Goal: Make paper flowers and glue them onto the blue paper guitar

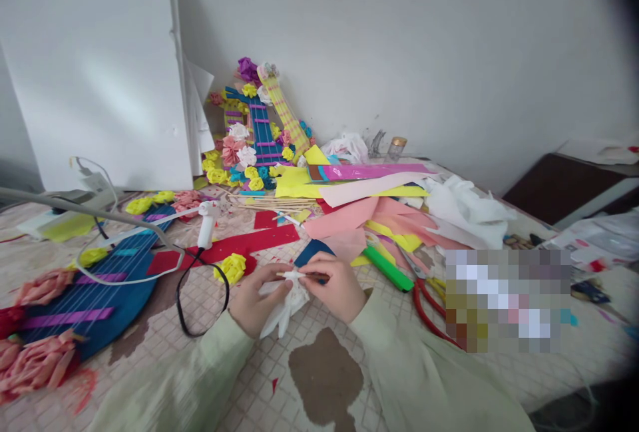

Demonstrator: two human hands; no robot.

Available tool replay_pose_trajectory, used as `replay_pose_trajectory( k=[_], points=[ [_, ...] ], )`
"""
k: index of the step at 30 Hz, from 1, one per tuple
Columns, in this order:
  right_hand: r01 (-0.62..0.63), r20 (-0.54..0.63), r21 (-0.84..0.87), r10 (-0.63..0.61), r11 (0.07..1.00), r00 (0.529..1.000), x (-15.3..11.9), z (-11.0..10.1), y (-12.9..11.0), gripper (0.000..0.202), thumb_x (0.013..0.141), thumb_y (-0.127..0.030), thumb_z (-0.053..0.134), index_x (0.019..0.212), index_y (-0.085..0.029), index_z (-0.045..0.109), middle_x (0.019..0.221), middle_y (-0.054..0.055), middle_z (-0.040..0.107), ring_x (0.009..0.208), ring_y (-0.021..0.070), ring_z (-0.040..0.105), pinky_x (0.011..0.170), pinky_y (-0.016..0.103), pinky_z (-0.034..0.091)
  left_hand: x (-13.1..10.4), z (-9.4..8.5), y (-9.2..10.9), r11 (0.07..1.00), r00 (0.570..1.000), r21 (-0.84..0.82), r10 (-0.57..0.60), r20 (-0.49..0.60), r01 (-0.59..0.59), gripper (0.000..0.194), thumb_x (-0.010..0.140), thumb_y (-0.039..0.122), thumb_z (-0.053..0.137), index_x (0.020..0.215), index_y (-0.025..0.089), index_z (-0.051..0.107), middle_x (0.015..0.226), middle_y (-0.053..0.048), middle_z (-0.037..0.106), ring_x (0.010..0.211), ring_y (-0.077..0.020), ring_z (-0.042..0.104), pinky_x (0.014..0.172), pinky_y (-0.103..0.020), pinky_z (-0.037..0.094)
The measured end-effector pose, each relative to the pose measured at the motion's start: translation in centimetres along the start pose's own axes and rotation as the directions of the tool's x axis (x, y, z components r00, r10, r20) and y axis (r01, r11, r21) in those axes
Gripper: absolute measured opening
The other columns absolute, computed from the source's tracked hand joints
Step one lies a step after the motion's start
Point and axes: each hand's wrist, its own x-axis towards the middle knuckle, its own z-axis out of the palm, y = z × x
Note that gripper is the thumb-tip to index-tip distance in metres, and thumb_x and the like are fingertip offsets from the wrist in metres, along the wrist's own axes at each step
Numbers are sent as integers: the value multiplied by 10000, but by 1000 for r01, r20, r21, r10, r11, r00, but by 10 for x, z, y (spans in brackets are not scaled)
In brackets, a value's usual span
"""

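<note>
In front of me, my left hand is closed on a piece of white crepe paper, whose loose end hangs down toward the table. My right hand pinches a thin wooden stick, and the paper's upper end is bunched round it between both hands. Its far tip pokes out by my left fingers. Just behind the hands lie a dark blue paper piece and, to the left, a yellow paper flower.
A white glue gun stands at left near a blue paper guitar. Red-handled scissors and a green roll lie at right. Crepe sheets and several wooden sticks lie behind. More decorated guitars lean on the wall.
</note>
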Motion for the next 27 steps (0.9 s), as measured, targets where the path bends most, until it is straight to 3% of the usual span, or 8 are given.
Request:
replay_pose_trajectory(
  k=[7,10,18,27],
  points=[
    [83,48,-145,-77,986,996,-3,0,-6,156,745,-171,494,831,-171,624,776,31,565,613,96,514,575,210,412,4,0,-4,999,999,25,-37,-12,37,188,654,293,534,747,142,597,692,-26,632,652,-150,577,607,-232,456],
    [105,96,-180,-89,978,991,-4,-2,-7,179,778,-194,453,849,-176,617,781,30,559,593,90,502,558,209,396,3,0,-2,997,998,34,-68,4,68,198,653,305,534,750,142,589,695,-29,630,648,-150,577,591,-226,453],
    [153,186,-189,-118,970,975,-3,-6,-2,203,786,-184,435,910,-163,595,805,32,542,646,94,504,600,205,398,3,-2,-10,991,999,132,-8,50,1,216,713,330,487,775,150,590,694,-21,632,622,-136,564,556,-211,436],
    [192,214,-264,-136,945,967,-2,-7,-2,188,790,-176,423,872,-174,592,791,28,533,692,108,498,624,207,386,5,-1,-11,981,999,194,8,42,-16,232,722,346,475,772,152,592,697,-24,639,650,-148,584,574,-218,461]
  ],
)
